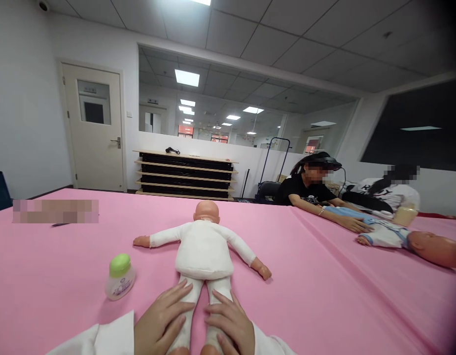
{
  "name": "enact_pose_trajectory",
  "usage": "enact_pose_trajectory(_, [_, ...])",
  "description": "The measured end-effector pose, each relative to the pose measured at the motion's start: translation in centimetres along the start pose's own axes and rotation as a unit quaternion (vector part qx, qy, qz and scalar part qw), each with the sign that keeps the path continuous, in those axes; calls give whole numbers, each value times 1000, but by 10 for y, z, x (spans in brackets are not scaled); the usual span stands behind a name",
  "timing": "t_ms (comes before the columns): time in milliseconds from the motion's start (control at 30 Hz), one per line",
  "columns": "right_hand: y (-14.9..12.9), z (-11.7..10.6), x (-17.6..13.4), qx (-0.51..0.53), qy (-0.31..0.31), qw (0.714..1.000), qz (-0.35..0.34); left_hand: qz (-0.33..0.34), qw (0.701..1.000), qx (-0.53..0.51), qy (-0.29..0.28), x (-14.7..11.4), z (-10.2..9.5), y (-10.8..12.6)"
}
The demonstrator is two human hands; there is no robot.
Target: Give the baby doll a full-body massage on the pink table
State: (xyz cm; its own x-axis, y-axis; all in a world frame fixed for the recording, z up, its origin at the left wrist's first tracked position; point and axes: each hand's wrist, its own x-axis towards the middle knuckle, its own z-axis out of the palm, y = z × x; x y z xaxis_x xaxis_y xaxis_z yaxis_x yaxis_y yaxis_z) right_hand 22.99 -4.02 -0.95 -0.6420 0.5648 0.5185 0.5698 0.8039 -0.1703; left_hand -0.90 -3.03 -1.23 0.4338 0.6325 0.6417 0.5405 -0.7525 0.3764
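Note:
A baby doll (203,249) with a white cloth body lies on the pink tablecloth (305,305), its head pointing away from me and its arms spread out. My left hand (163,315) rests on the doll's left-side leg in view, fingers stretched out over the cloth. Across the other leg lies my right hand (229,320), its fingers likewise extended and somewhat apart. The doll's feet are partly cut off at the bottom edge. Left of the doll stands a clear bottle with a green cap (120,276).
At the right, a co-worker (311,185) in a black shirt touches another doll (390,234) in blue and white clothes. Another person (388,190) sits behind, near a yellowish bottle (405,215). A blurred patch (55,211) covers something at the far left of the table.

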Motion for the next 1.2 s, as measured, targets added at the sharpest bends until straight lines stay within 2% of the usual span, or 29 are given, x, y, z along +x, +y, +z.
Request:
enact_pose_trajectory(200, [0,11,2,4,-8,997,-76,136,990,-30,-12,6,-11,4])
enact_pose_trajectory(300, [0,11,5,33,42,988,-144,184,979,-87,-21,7,-16,6])
enact_pose_trajectory(367, [-2,4,7,38,73,987,-141,155,980,-121,3,6,-19,8])
enact_pose_trajectory(433, [-5,-5,8,26,84,992,-88,91,988,-125,25,5,-19,10])
enact_pose_trajectory(533, [-8,-12,7,10,104,994,-19,-6,996,-83,26,4,-13,6])
enact_pose_trajectory(633, [-7,-8,4,-3,125,992,17,-81,996,-34,17,1,-1,-3])
enact_pose_trajectory(700, [-4,-1,1,-19,120,992,47,-101,995,-20,5,-2,6,-10])
enact_pose_trajectory(800, [1,10,-3,-35,93,991,88,-93,995,-16,-15,-5,9,-14])
enact_pose_trajectory(900, [2,14,-5,-37,66,993,88,-80,996,-12,-33,-4,7,-13])
enact_pose_trajectory(1067, [-6,5,-2,-26,24,998,43,-24,999,-5,-37,0,0,-4])
enact_pose_trajectory(1200, [-11,6,1,-18,-2,999,-37,39,998,-24,-30,1,-10,3])
